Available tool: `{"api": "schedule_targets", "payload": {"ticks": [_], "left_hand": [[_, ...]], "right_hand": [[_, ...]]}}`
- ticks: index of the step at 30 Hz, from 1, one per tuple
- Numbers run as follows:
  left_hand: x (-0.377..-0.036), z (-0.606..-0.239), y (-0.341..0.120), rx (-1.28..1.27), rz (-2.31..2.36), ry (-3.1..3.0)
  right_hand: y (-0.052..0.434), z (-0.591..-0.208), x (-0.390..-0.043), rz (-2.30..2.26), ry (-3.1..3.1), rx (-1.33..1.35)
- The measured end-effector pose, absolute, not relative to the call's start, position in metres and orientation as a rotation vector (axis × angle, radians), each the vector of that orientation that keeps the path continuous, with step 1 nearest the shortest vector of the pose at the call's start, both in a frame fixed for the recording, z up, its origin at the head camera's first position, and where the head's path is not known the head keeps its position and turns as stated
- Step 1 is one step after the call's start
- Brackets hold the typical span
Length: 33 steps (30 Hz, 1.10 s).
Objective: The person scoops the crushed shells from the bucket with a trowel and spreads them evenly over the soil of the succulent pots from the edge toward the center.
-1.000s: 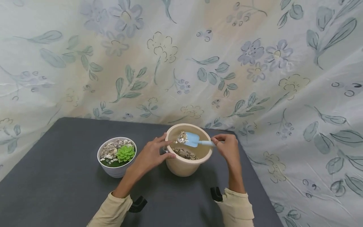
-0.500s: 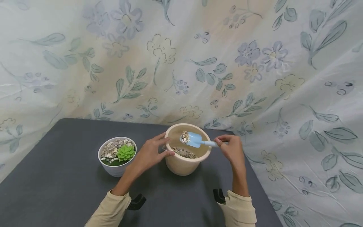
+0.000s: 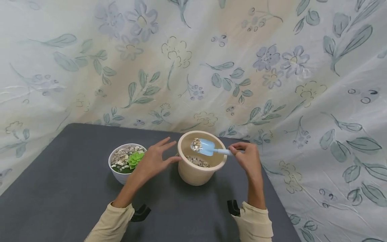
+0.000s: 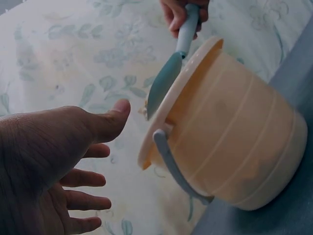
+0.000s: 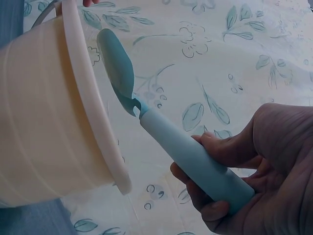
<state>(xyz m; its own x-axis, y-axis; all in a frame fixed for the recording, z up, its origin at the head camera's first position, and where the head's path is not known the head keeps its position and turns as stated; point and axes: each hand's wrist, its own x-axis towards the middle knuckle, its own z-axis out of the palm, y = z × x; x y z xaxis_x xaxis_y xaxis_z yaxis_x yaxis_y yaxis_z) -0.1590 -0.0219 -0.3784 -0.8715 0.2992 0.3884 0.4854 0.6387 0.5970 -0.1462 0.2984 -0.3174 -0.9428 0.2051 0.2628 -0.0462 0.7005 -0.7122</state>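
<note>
A pale floral-printed cloth backdrop (image 3: 272, 67) hangs behind and to the right of a dark grey matte table (image 3: 60, 188). Near its far edge stands a cream plastic bucket with a grey handle (image 3: 198, 169), pebbles inside. Left of it sits a white ceramic bowl of pebbles with a green succulent (image 3: 125, 161). The left hand (image 3: 151, 161), fingers spread, hovers just beside the bucket. The right hand (image 3: 248, 158) grips a light blue plastic trowel (image 3: 208, 148), loaded with pebbles, above the bucket's mouth.
</note>
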Motion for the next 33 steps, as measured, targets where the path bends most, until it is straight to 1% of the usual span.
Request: {"api": "schedule_targets", "payload": {"ticks": [11, 21, 33], "left_hand": [[-0.161, -0.378, -0.041, -0.620, -1.007, -2.599], [-0.158, -0.381, -0.058, -0.542, -1.038, -2.633], [-0.159, -0.379, -0.088, -0.472, -0.953, -2.683]], "right_hand": [[0.281, -0.318, -0.151, 1.147, -2.587, -0.095], [0.259, -0.318, -0.154, 1.169, -2.600, -0.044], [0.229, -0.322, -0.163, 1.199, -2.594, 0.013]]}}
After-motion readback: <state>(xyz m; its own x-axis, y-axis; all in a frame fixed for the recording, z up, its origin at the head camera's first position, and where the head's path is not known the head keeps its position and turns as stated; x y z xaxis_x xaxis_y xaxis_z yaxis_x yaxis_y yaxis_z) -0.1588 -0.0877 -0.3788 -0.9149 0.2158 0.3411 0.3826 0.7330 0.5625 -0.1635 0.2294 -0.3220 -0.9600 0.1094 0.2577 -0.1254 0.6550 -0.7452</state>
